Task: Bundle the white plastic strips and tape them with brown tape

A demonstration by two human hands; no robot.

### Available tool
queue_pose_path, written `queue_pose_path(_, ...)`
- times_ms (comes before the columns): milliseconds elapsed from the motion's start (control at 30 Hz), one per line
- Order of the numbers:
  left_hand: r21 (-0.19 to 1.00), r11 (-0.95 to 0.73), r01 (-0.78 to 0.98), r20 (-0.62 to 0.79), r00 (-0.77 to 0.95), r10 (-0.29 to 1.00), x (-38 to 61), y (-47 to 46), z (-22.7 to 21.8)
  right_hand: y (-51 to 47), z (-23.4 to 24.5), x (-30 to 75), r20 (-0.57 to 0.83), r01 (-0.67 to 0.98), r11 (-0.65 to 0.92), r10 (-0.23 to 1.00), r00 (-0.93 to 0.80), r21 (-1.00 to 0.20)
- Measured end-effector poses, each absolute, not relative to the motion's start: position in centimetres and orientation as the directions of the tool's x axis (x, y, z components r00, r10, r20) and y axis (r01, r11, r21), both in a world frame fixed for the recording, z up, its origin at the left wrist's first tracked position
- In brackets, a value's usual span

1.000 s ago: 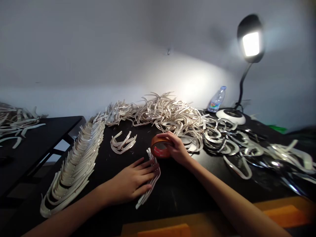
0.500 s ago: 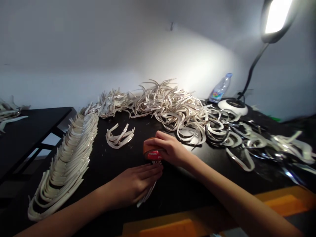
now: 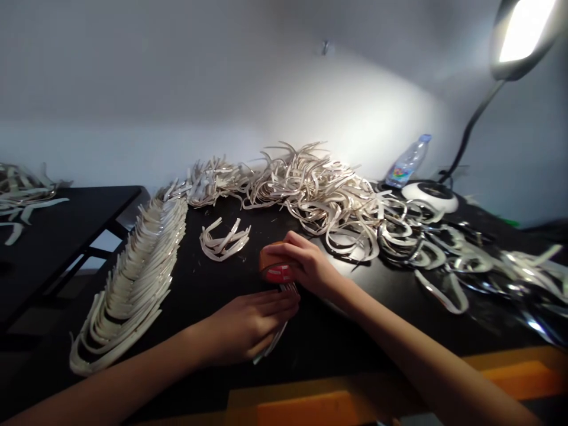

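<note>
My right hand (image 3: 304,266) grips a roll of orange-brown adhesive tape (image 3: 274,264) with a red label, pressing it against the upper end of a small bundle of curved pale strips (image 3: 273,346). My left hand (image 3: 251,328) lies across that bundle and covers most of it, with only its ends showing. Both hands rest on a black work table (image 3: 355,307). To the left stands a long overlapping row of curved strips (image 3: 133,284), and a small loose group of strips (image 3: 224,242) lies just beyond my hands.
A large tangled heap of pale strips (image 3: 315,198) runs along the wall, with shiny silver-sided strips (image 3: 448,260) to its right. Behind them are a plastic water bottle (image 3: 408,161) and a desk lamp (image 3: 523,35) on a white base (image 3: 430,196). Another black table (image 3: 57,236) holds more strips.
The tape roll has moved from beside the bundle onto its upper end, carried by my right hand. My left hand has slid up over the bundle. The view has turned slightly.
</note>
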State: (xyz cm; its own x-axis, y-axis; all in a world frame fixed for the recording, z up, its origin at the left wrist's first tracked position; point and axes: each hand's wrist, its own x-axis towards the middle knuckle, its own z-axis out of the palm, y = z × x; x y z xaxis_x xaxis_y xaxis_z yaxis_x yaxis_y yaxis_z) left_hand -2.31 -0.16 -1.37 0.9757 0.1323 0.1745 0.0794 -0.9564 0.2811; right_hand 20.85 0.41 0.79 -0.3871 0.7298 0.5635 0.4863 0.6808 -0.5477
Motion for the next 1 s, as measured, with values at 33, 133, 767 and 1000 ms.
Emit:
queue_pose_path(33, 0.280, -0.957, 0.080, 0.173, 0.976, 0.132, -2.3, -0.2, -1.4, 0.4, 0.8, 20.8, 0.564, 0.493, 0.680, 0.730, -0.385, -0.543)
queue_pose_path(133, 0.283, -0.955, 0.087, 0.174, 0.975, 0.140, -2.2, -0.2, -1.4, 0.4, 0.7, 21.3, 0.552, 0.487, 0.666, 0.744, -0.376, -0.565)
queue_pose_path(767, 0.273, -0.959, 0.070, 0.229, 0.964, 0.135, -1.9, -0.5, -0.9, 1.2, 0.5, 21.0, 0.558, 0.543, 0.627, 0.769, -0.313, -0.559)
queue_pose_path(1000, 0.283, -0.953, 0.104, 0.256, 0.950, 0.179, -1.4, -1.1, -0.7, 1.7, -0.3, 22.2, 0.583, 0.342, 0.568, 0.810, -0.069, -0.749)
